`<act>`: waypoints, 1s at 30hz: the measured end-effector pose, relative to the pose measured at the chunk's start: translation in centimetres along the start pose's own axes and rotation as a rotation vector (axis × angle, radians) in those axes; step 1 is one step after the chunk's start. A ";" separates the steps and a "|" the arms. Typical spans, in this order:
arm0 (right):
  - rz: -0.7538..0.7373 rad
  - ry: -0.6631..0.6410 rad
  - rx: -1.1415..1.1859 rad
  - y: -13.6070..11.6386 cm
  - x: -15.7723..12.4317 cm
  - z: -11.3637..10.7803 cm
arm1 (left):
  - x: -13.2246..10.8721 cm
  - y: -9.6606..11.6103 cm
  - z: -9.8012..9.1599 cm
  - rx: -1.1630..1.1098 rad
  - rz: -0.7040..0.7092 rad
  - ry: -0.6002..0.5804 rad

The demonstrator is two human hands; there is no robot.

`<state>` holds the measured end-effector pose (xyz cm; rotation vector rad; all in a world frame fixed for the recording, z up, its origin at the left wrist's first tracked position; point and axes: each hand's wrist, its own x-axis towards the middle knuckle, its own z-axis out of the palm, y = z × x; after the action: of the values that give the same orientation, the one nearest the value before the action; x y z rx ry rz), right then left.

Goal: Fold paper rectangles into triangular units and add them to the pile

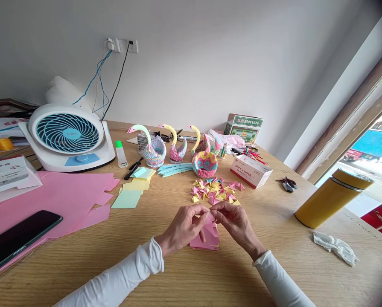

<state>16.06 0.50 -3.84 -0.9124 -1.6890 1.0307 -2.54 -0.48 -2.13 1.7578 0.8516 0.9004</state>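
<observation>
My left hand and my right hand meet at the fingertips near the middle of the table. Both are closed in a pinch on a small piece of pink paper, mostly covered by my fingers. Below them lies a stack of pink paper slips. Just beyond my hands is a pile of folded pink and yellow paper triangles. Behind the pile stands a round, open pink, yellow and blue paper body. Several paper swans, one with a pale green neck, stand further back.
A white fan, large pink sheets and a phone occupy the left. Sticky notes and a glue bottle lie nearer the middle. Rightward are a sticky-note box, keys, a yellow flask and crumpled white material.
</observation>
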 end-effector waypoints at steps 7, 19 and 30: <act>-0.007 0.008 -0.021 0.2 0.0 0.2 | 0.1 -0.3 -0.2 -0.032 -0.006 0.017; 0.085 0.142 -0.008 -1.2 -0.3 1.6 | 0.0 -0.5 0.1 0.026 0.067 0.167; -0.007 0.180 -0.141 -0.6 -0.2 2.1 | -0.2 -0.2 0.1 -0.019 0.014 0.155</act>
<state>14.05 -0.39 -3.76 -1.0568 -1.6267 0.8075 -2.56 -0.64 -2.35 1.6962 0.9276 1.0612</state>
